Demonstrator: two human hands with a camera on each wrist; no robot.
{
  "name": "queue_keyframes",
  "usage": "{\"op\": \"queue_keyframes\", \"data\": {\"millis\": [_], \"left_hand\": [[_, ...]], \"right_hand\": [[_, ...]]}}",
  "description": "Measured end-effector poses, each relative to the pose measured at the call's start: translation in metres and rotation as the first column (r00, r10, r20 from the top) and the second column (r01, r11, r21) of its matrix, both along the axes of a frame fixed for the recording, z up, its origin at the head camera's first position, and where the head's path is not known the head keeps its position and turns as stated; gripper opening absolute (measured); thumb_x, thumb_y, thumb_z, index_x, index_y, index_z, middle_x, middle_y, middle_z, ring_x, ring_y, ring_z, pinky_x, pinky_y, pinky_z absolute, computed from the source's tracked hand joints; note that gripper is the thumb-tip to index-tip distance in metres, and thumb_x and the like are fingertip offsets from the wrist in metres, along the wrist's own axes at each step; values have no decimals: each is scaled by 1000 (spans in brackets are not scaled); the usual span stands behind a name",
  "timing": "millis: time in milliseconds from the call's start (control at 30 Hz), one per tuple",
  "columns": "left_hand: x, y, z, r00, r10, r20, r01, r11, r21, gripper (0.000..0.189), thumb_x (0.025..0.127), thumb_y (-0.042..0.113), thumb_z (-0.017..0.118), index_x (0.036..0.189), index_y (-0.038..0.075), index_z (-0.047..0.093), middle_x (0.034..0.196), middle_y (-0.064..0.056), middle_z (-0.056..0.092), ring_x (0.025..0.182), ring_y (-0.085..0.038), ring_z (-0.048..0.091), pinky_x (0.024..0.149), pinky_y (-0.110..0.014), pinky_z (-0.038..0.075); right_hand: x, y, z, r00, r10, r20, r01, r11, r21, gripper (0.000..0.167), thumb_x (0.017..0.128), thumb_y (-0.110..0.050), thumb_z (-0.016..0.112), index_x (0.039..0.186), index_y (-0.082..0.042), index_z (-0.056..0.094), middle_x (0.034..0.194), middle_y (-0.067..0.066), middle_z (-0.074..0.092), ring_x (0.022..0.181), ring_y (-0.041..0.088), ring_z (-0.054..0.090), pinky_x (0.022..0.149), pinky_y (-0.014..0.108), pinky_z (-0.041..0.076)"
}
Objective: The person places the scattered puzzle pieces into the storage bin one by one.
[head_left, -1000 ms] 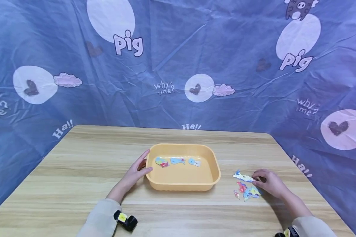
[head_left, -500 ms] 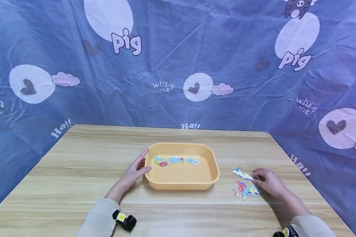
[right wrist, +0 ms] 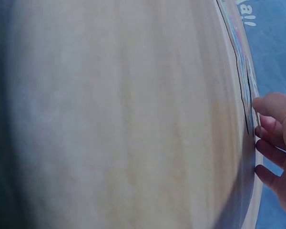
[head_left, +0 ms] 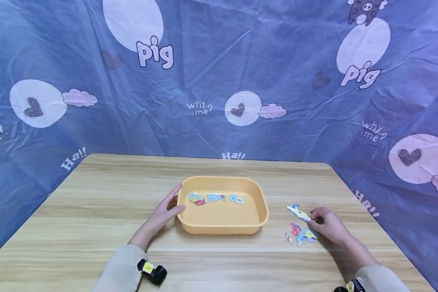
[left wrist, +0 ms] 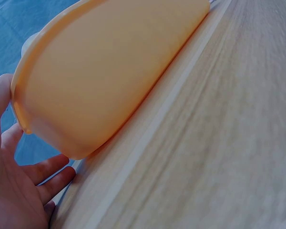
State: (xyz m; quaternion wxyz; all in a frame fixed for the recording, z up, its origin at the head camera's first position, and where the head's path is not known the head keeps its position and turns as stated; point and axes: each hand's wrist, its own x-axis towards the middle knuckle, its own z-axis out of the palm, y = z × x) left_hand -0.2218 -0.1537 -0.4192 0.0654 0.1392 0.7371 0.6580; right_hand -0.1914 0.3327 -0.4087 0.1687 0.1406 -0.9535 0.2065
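A yellow-orange plastic basin (head_left: 222, 229) stands on the table. My left hand (head_left: 159, 215) grips its left end, thumb over the rim and the other fingers along the outside. Several flat, irregular puzzle pieces lie inside, among them a multicoloured piece (head_left: 197, 198) and a light-blue piece (head_left: 216, 197). To the right of the basin, my right hand (head_left: 329, 224) pinches the near end of a long white-and-blue puzzle piece (head_left: 298, 213). Just in front of it lie a red piece (head_left: 295, 229), a blue-and-yellow piece (head_left: 307, 236) and a small pinkish piece (head_left: 288, 238).
The wooden table (head_left: 106, 211) extends on both sides of the basin. Behind it hangs a blue printed cloth (head_left: 190, 138), which also runs along the right side. A black wrist camera (head_left: 152, 271) sits on the left sleeve.
The long white-and-blue piece has turned, its far end swinging away from me, while my right hand keeps its near end. My left hand stays at the basin. The head view has shifted slightly.
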Motion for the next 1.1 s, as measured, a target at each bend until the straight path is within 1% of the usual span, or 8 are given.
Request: {"op": "queue_keyframes", "data": {"millis": [167,367,467,600,833,967,1000,1100], "left_hand": [[1,0,1,1000,-1,-1,1,1000,0,65,83,14,57,137,27,23,128,-16,37,115,-27,36,93,-41,29],[0,-1,0,1000,-4,-4,4,1000,3,66,82,18,58,137,26,23,129,-16,37,115,-27,36,94,-41,28],[0,-2,0,1000,-15,-20,15,1000,10,67,82,18,58,137,24,22,129,-17,36,115,-28,36,94,-41,27],[0,-1,0,1000,-20,-23,21,1000,19,66,82,17,58,137,26,22,129,-17,37,115,-28,36,94,-41,27],[0,-1,-1,1000,-19,-19,19,1000,23,66,82,18,58,137,27,23,128,-16,37,115,-27,36,94,-41,27],[0,-1,-2,999,-17,-39,18,1000,12,67,81,22,58,137,25,22,128,-17,38,114,-27,37,93,-40,29],[0,-1,-3,998,-15,-61,15,1000,-2,67,82,21,57,138,23,21,127,-19,38,113,-28,38,93,-40,30],[0,-1,-4,997,-8,-75,7,1000,-15,66,82,20,56,138,22,21,126,-19,38,112,-28,39,92,-39,31]], "right_hand": [[1,0,2,995,-55,85,60,996,-63,15,66,-5,69,69,-9,54,76,3,55,64,12,46,55,25,38],[2,-2,8,976,-110,186,135,982,-130,12,69,-8,66,75,-4,56,72,2,54,64,11,46,56,23,39],[1,-5,10,973,-124,194,157,973,-167,12,69,-7,65,76,-2,57,71,3,55,64,10,48,56,21,40],[1,-8,13,972,-129,196,169,965,-199,12,69,-6,64,76,0,57,70,3,56,63,10,48,56,21,41],[0,-15,20,960,-123,250,181,958,-224,11,71,-6,63,78,0,58,68,3,54,60,10,46,53,22,39],[-1,-16,19,960,-107,260,173,953,-247,9,70,-4,62,77,2,58,66,3,54,59,9,45,51,22,39],[-1,-16,18,961,-106,256,172,954,-248,8,70,-3,62,76,2,58,65,3,54,58,9,45,51,22,39],[-1,-17,18,963,-106,249,168,955,-243,7,70,-2,62,74,1,58,65,2,53,58,9,45,51,22,40]]}}
